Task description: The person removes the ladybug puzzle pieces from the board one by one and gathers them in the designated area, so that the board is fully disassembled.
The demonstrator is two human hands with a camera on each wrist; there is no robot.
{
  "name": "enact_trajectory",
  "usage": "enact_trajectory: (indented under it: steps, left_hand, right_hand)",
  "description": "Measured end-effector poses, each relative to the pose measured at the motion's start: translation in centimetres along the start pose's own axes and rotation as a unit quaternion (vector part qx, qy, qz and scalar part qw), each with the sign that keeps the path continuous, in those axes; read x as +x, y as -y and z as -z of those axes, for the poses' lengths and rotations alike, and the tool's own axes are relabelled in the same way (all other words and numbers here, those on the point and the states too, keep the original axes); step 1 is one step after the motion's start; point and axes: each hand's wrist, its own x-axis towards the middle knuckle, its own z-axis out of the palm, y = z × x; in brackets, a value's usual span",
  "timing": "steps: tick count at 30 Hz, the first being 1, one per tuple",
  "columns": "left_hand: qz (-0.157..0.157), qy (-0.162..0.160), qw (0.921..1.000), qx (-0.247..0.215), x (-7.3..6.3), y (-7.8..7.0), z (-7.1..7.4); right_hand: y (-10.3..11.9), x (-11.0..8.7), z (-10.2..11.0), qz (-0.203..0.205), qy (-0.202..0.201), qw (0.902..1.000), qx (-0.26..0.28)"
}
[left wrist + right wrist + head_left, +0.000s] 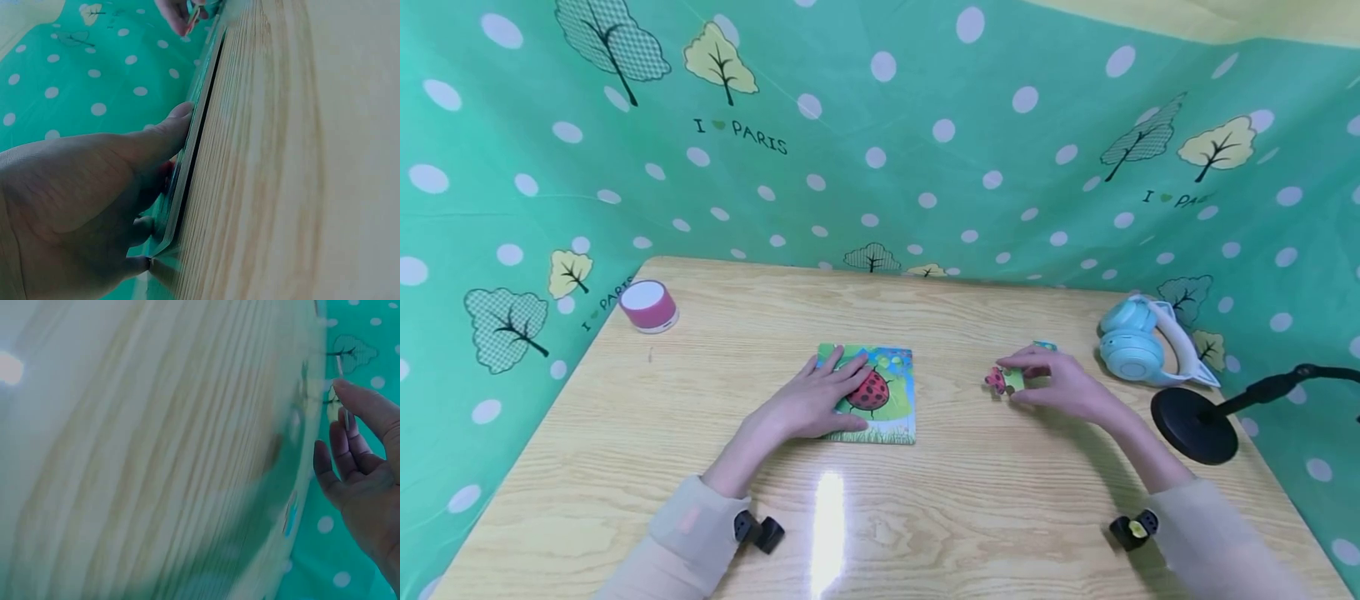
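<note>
A square ladybug jigsaw puzzle (895, 408) lies flat on the table, with a red spotted ladybug on green leaves and grass along its lower edge. My left hand (812, 400) rests on its left part with spread fingers and covers that side. In the left wrist view the thumb of my left hand (94, 194) lies along the board's edge. To the right of the puzzle, my right hand (1060, 383) pinches a puzzle piece (1013, 381) with pink and green print, above the table. The right wrist view shows that piece (347, 419) edge-on between thumb and fingers.
Another blue-green piece (1045, 344) lies behind my right hand, partly hidden. Blue headphones (1135, 350) and a black round stand base (1195, 425) are at the right. A pink cylindrical speaker (649, 307) stands at the far left corner. Polka-dot cloth hangs behind the table (970, 500).
</note>
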Motion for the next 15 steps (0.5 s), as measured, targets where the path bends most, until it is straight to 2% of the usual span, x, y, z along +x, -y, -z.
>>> enact_trajectory:
  steps: [8,15]
  left_hand:
    - [-0.001,-0.002,1.0000,0.000,-0.1,0.1,0.2]
    - [-0.001,0.001,1.0000,-0.005,-0.2,0.0,0.1]
  right_hand:
    - [-2.0,-1.8,1.7,-0.015,-0.014,0.9996,-0.022]
    - [-3.3,-3.4,2.9,-0.035,-0.009,0.9982,-0.049]
